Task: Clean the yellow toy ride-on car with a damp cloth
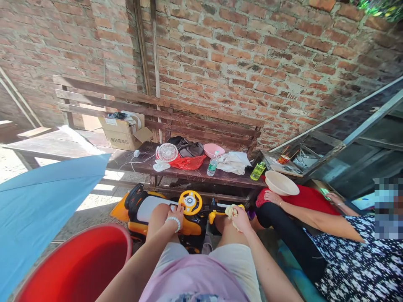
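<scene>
My left hand point(176, 214), wearing a white bead bracelet, rests its fingertips on the white panel of an orange and black toy ride-on car point(147, 214), just beside the yellow steering wheel point(190, 202). My right hand point(239, 219) grips a pale yellow peeled banana point(231, 212) above my right knee. A yellow part of the toy shows just behind that hand. To the right sits another person, one hand point(272, 197) on a beige bowl point(281, 183) and the other point(333, 199) holding a green-cased phone point(325, 193).
A dark wooden bench point(201, 172) against a brick wall point(239, 54) holds a white fan, red bag, pink bowl, water bottle and white cloth. A cardboard box point(121, 134) stands on a table at left. A red basin point(75, 268) and blue umbrella point(40, 201) fill the lower left.
</scene>
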A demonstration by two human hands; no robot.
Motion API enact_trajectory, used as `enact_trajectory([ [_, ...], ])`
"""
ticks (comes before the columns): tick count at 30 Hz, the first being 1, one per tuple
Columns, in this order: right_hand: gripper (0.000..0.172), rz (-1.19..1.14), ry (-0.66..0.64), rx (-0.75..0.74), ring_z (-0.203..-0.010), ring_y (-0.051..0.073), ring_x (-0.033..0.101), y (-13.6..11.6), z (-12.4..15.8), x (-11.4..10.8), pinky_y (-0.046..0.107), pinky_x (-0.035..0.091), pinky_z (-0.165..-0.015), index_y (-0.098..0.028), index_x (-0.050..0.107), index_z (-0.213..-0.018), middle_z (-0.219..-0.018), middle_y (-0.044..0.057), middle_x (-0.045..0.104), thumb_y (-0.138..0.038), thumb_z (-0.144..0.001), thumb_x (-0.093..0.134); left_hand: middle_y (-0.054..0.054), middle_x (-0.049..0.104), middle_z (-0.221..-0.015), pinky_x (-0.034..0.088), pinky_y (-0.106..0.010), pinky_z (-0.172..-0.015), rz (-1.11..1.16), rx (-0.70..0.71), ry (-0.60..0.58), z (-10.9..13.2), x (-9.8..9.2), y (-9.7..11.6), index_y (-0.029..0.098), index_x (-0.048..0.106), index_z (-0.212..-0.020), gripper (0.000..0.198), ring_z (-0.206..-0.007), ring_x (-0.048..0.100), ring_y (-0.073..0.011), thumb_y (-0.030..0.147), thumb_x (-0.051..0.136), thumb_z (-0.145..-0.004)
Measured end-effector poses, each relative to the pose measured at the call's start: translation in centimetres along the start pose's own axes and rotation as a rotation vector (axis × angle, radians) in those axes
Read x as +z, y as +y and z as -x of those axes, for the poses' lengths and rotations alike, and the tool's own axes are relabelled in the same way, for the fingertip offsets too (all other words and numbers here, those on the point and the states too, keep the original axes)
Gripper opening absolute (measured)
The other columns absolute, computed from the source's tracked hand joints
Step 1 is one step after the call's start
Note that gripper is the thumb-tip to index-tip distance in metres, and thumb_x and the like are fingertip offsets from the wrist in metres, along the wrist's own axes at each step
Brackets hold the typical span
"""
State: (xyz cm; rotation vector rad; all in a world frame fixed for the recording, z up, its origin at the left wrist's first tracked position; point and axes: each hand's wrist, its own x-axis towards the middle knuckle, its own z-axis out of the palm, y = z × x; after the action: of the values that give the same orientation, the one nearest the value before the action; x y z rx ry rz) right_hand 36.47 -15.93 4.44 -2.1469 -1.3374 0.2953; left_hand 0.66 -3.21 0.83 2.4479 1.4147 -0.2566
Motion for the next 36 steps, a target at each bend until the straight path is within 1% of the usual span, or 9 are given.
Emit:
enact_trajectory([
  [5, 0.044, -0.018, 0.048, -0.031, -0.101, 0.029, 0.075, -1.1, -1.4, -1.5, 0.043, 0.059, -0.096, -0.024, 0.077, -0.104, -0.106, 0.007, 0.074, -0.019, -0.062, 0.068, -0.021, 0.028, -0.183, 0.033, -0.065, -0.132, 0.011, -0.039, -0.035, 0.0, 0.2, -0.2, 0.019, 0.033, -0.177, 0.091, -0.169, 0.029, -0.0409, 0.009, 0.052, -0.088],
  [12, 0.037, -0.065, 0.071, -0.096, -0.101, 0.031, 0.074, -3.8, -2.7, -3.6, 0.046, 0.059, -0.101, -0.025, 0.074, -0.099, -0.105, 0.008, 0.076, -0.021, -0.063, 0.069, -0.023, 0.028, -0.183, 0.033, -0.07, -0.129, 0.058, -0.022, -0.014, -0.2, 0.2, -0.3, 0.021, 0.025, -0.179, 0.092, -0.169, 0.03, -0.0429, 0.016, 0.053, -0.091],
  [15, 0.035, -0.046, 0.046, -0.128, -0.104, 0.03, 0.074, -4.3, -2.2, -3.5, 0.045, 0.058, -0.104, -0.025, 0.074, -0.098, -0.109, 0.008, 0.076, -0.018, -0.064, 0.069, -0.025, 0.031, -0.181, 0.034, -0.071, -0.128, 0.081, -0.018, 0.008, 0.2, 0.1, -0.2, 0.021, 0.025, -0.179, 0.093, -0.167, 0.033, -0.0442, 0.017, 0.054, -0.09],
  [19, 0.034, 0.017, 0.023, -0.154, -0.105, 0.029, 0.073, -4.4, -1.3, -3.5, 0.042, 0.059, -0.102, -0.026, 0.074, -0.098, -0.107, 0.007, 0.076, -0.016, -0.066, 0.067, -0.026, 0.033, -0.18, 0.03, -0.069, -0.131, 0.092, -0.023, 0.013, 0.6, -0.1, 0.0, 0.015, 0.029, -0.177, 0.09, -0.167, 0.033, -0.0436, 0.015, 0.051, -0.09],
  [23, 0.04, 0.055, 0.0, -0.14, -0.109, 0.027, 0.073, -4.0, -1.3, -4.1, 0.038, 0.057, -0.103, -0.025, 0.077, -0.105, -0.112, 0.007, 0.077, -0.015, -0.068, 0.068, -0.027, 0.03, -0.181, 0.033, -0.075, -0.128, 0.09, -0.03, 0.007, 0.7, -0.3, 0.4, 0.014, 0.027, -0.178, 0.091, -0.167, 0.03, -0.0482, 0.016, 0.052, -0.091],
  [27, 0.038, 0.116, -0.006, -0.11, -0.108, 0.026, 0.072, -3.6, -2.4, -4.1, 0.035, 0.056, -0.102, -0.024, 0.078, -0.108, -0.111, 0.007, 0.076, -0.014, -0.073, 0.069, -0.025, 0.028, -0.182, 0.032, -0.071, -0.131, 0.098, -0.044, 0.006, 1.0, -0.5, 0.7, 0.015, 0.028, -0.178, 0.091, -0.169, 0.027, -0.0465, 0.015, 0.055, -0.091],
  [30, 0.039, 0.151, -0.025, -0.122, -0.105, 0.024, 0.071, -3.6, -3.6, -3.6, 0.033, 0.055, -0.101, -0.023, 0.078, -0.11, -0.108, 0.006, 0.075, -0.012, -0.074, 0.069, -0.023, 0.03, -0.182, 0.03, -0.069, -0.133, 0.111, -0.05, 0.013, 1.2, -0.4, 0.6, 0.017, 0.019, -0.18, 0.099, -0.169, 0.027, -0.0442, 0.012, 0.056, -0.088],
  [34, 0.04, 0.204, -0.083, -0.095, -0.097, 0.022, 0.069, -4.4, -5.3, -2.7, 0.03, 0.053, -0.092, -0.022, 0.079, -0.113, -0.102, 0.004, 0.073, -0.013, -0.075, 0.072, -0.022, 0.031, -0.182, 0.027, -0.07, -0.134, 0.124, -0.046, 0.013, 1.4, -0.1, 0.5, 0.018, 0.003, -0.181, 0.107, -0.17, 0.026, -0.0431, 0.01, 0.053, -0.087],
  [36, 0.041, 0.219, -0.113, -0.084, -0.096, 0.021, 0.068, -4.9, -6.1, -2.2, 0.028, 0.051, -0.09, -0.022, 0.079, -0.117, -0.102, 0.004, 0.072, -0.015, -0.077, 0.073, -0.022, 0.03, -0.182, 0.026, -0.069, -0.135, 0.125, -0.054, 0.005, 1.5, -0.1, 0.6, 0.017, 0.004, -0.181, 0.103, -0.171, 0.025, -0.0415, 0.008, 0.049, -0.088],
])
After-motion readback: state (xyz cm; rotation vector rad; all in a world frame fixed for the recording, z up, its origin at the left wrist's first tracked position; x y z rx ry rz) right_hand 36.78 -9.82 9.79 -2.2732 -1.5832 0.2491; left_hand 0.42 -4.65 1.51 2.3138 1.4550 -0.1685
